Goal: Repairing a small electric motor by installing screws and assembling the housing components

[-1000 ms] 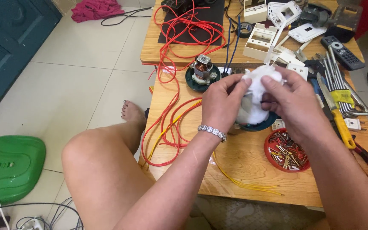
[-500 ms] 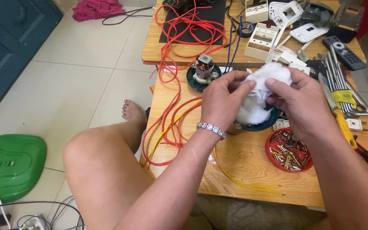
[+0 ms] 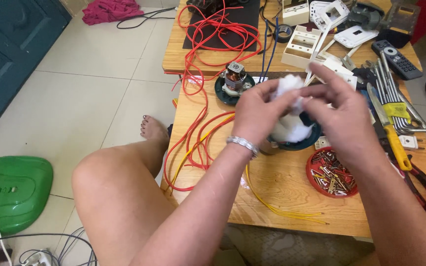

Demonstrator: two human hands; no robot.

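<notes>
Bare knee (image 3: 119, 197) sits nearest, tucked against the low wooden tabletop (image 3: 277, 197) so the work stays w/in easy reach. Yellow wire (image 3: 272, 204) trails loose over the near edge. Red dish (image 3: 332, 172) of small screws and bits sits by the right forearm, handy for grabbing.

Both hands are raised just above the tabletop. Left hand (image 3: 257, 111), w/ a silver bracelet (image 3: 242, 144) at the wrist, pinches shut on a white fluffy wad (image 3: 289, 106); right hand (image 3: 343, 118) clamps the same wad from the other side, fingers curled in, as if pulling it apart. Wad hangs over a dark round base (image 3: 297, 143), touching or nearly so; can't tell which.

Right of the hands: yellow screwdriver (image 3: 395, 143), wrenches (image 3: 395, 93). Beyond: small motor (image 3: 233, 79) on a dark disc, red wire (image 3: 213, 34) coiled loosely, white plastic boxes (image 3: 301, 47), remote (image 3: 398, 59).
</notes>
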